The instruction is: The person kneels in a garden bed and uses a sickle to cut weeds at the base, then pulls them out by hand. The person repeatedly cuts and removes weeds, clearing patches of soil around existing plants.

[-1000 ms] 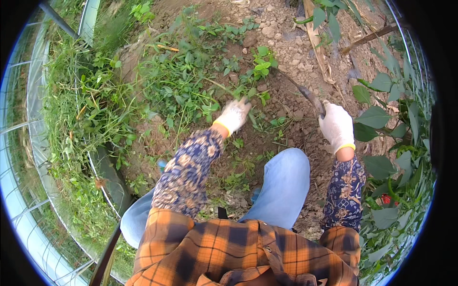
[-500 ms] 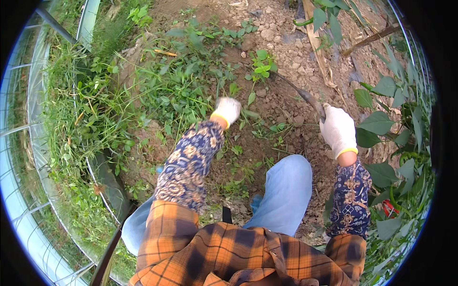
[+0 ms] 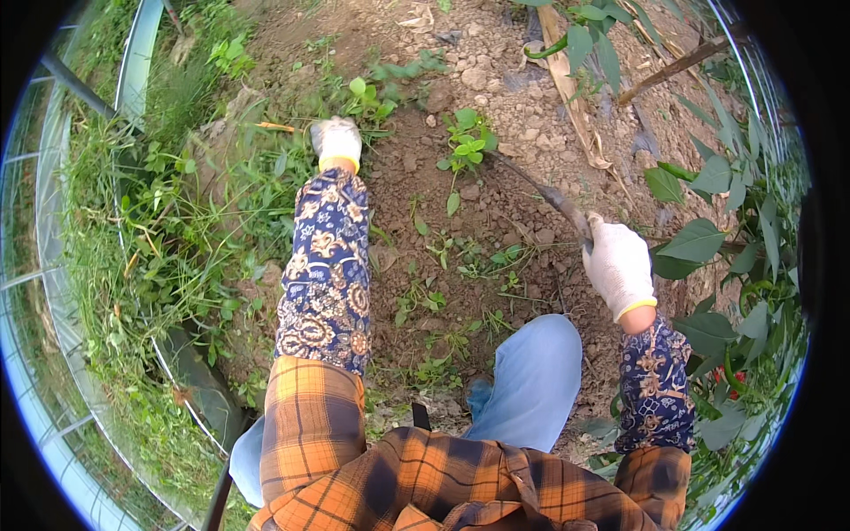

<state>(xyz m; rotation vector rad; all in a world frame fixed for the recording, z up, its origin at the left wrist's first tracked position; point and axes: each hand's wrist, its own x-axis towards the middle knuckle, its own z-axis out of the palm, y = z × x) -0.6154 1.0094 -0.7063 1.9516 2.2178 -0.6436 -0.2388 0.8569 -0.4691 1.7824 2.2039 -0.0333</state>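
**Gloved hands among weeds and bare soil**

A grassy strip (image 3: pixel 133 230) edges the bed on the left. The left hand (image 3: pixel 336 142), in a white glove, reaches out into the low weeds (image 3: pixel 266 177) there; whether its fingers are closed on stems cannot be told. A small green seedling (image 3: pixel 467 142) stands mid-bed on the crumbly soil (image 3: pixel 496 88). The right hand (image 3: pixel 617 264) is wrapped around the handle of a hand hoe (image 3: pixel 544 190), its blade end at the seedling. Leafy plants (image 3: pixel 708 239) line the right edge.
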